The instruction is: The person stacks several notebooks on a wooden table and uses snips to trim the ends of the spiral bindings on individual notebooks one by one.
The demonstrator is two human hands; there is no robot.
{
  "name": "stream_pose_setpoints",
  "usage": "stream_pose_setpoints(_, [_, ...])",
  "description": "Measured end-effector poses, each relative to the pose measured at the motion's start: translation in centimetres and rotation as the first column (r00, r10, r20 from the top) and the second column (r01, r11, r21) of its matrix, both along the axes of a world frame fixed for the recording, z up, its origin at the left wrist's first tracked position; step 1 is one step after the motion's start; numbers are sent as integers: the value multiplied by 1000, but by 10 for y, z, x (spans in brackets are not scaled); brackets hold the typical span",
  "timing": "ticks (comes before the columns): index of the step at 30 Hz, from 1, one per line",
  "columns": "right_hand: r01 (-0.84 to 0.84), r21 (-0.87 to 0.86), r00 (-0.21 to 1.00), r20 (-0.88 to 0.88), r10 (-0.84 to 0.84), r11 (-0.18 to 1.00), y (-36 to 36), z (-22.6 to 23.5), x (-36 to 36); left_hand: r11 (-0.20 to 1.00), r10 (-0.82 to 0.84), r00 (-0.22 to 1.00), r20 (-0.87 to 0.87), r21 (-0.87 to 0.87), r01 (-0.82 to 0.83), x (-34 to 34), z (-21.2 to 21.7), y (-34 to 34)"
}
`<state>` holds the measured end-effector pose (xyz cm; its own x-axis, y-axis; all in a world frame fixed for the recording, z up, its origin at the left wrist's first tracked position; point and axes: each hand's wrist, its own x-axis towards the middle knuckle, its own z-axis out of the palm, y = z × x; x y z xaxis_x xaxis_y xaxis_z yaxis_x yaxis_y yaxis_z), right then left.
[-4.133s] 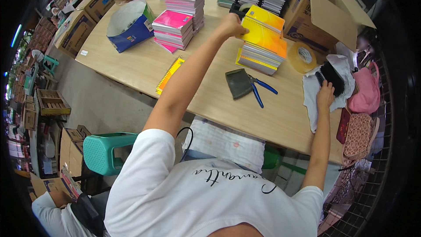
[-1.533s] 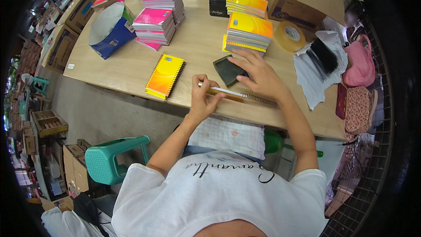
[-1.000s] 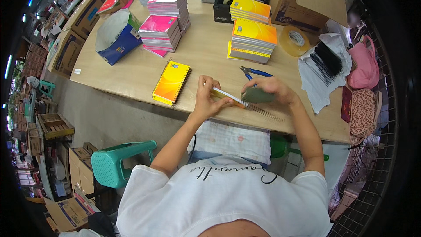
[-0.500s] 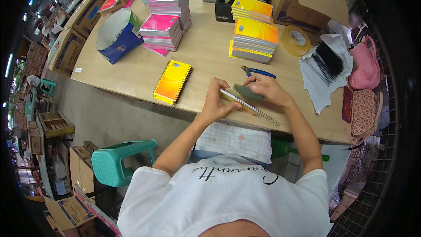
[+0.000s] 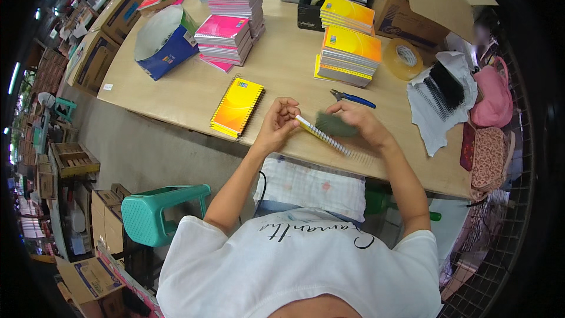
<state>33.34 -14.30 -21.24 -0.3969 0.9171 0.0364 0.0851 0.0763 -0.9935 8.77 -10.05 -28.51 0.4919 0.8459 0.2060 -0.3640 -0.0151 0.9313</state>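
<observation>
A small notebook (image 5: 322, 133) stands with its spine up near the table's front edge. A wire coil (image 5: 360, 156) runs along the spine and sticks out past its right end, blurred. My left hand (image 5: 279, 125) is at the notebook's upper left end, fingers curled and thumb and fingertips against it. In my right hand (image 5: 360, 120), just above the spine, is a dark green flat pad (image 5: 334, 125), smeared by motion; its exact kind is unclear. Blue-handled cutters (image 5: 353, 98) lie beyond that hand. Yellow spiral notebooks (image 5: 238, 106) rest to the left.
Yellow notebook stacks (image 5: 348, 53) and pink stacks (image 5: 223, 38) stand farther back. At right are a tape roll (image 5: 402, 58), black coils (image 5: 442, 88) on white cloth and a pink pouch (image 5: 492, 95). A blue container (image 5: 168, 56) sits at left; a green stool (image 5: 147, 218) stands below.
My left hand has drawn back from the notebook's side to its upper left end, its thumb no longer along the spine. The right hand stays above the spine with the green pad. The view has shifted slightly.
</observation>
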Motion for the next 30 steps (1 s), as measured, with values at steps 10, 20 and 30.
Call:
stream_pose_setpoints(10, [115,-51,993,15,-114,992,6,-5,-10,995,-30,997,74,-93,37,3,-3,3])
stream_pose_setpoints(20, [366,656,286,596,-750,661,-35,-3,66,995,29,998,48,-98,-24,-1,19,-13])
stream_pose_setpoints(30, [13,631,234,752,-616,775,4,-51,7,993,27,999,-16,-113,-29,22,49,-26])
